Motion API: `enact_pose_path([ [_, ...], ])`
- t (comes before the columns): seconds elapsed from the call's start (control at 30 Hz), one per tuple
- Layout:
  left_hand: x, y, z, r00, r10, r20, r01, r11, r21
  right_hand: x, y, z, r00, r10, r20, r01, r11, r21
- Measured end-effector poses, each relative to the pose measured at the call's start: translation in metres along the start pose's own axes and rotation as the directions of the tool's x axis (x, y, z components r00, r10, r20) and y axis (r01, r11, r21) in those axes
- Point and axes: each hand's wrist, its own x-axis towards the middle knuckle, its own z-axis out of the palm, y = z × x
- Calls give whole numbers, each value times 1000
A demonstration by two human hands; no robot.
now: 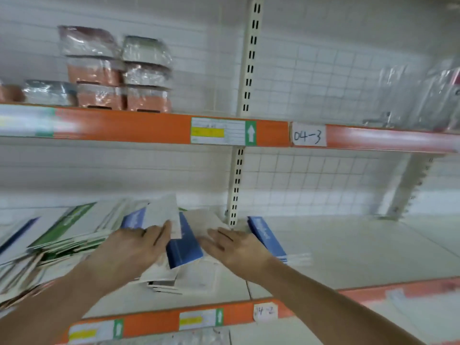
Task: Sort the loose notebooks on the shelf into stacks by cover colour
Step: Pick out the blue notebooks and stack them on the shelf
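where the orange-fronted lower shelf lip (149, 322) carries its white-and-yellow price tags, the entry begins: bare cream shelf board (348, 245) behind it, loose stock upon it.

item, left hand (134, 247): fingers laid fairly straight over the left side of a tilted blue-covered notebook with white back (184, 247), fingertips reaching a pale grey-white sheet or cover (163, 210) that stands up behind it. whether the thumb pinches underneath cannot be told; motion blur.

item, right hand (234, 247): flat and extended, fingers together, resting at the right edge of the same blue notebook. no grip shown.

item, loose white-backed notebooks (169, 277): a slumped heap under both hands, corners fanned.

item, second blue-covered notebook lying flat (267, 237): just right of the right hand, seemingly atop a few more of its kind.

item, green-and-white covered notebooks (72, 225): a sliding stack to the left, with a dark-blue-edged one (17, 235) farther left.

handling, as a judgement: thin, light, soft-covered and flexible; glossy covers likely to slide on one another. best squared between both palms at the long edges, or pinched at the spine, not lifted by a single corner.

far: upper orange shelf rail with paper label reading 04-3 (308, 136), film-wrapped bundles of reddish and grey goods (117, 70) above, white wire-grid back panel (323, 78).
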Motion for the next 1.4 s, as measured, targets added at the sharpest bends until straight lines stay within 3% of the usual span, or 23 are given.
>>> enact_pose_path([
  [0.23, 128, 125, 55, 971, 219, -97, -218, 976, 26, -180, 108, -37, 989, 146, -1, -146, 987, -71],
  [0.4, 200, 191, 98, 923, 347, 168, -346, 938, -34, -263, 162, -35, 967, 250, 45, -242, 961, -130],
  [0.6, 226, 228, 127, 813, 370, 450, -342, 928, -145, -289, 195, -18, 957, 286, 35, -280, 951, -133],
  [0.73, 236, 247, 141, 836, 265, 480, -119, 942, -314, -293, 206, -2, 957, 286, 54, -281, 956, -83],
  [0.8, 243, 258, 146, 786, 221, 578, 36, 916, -399, -292, 210, 5, 958, 281, 56, -277, 958, -73],
  [0.9, 246, 271, 153, 718, 115, 686, 216, 901, -376, -285, 214, 10, 960, 272, 68, -267, 961, -70],
  [1.1, 248, 271, 154, 703, 42, 710, 291, 894, -340, -250, 212, 21, 972, 216, 98, -217, 976, 5],
  [1.27, 221, 247, 140, 762, -49, 646, 316, 899, -305, -210, 197, 43, 972, 206, 117, -218, 971, 102],
  [1.4, 190, 217, 133, 724, -203, 659, 483, 832, -274, -193, 179, 63, 921, 193, 338, -244, 963, 114],
])
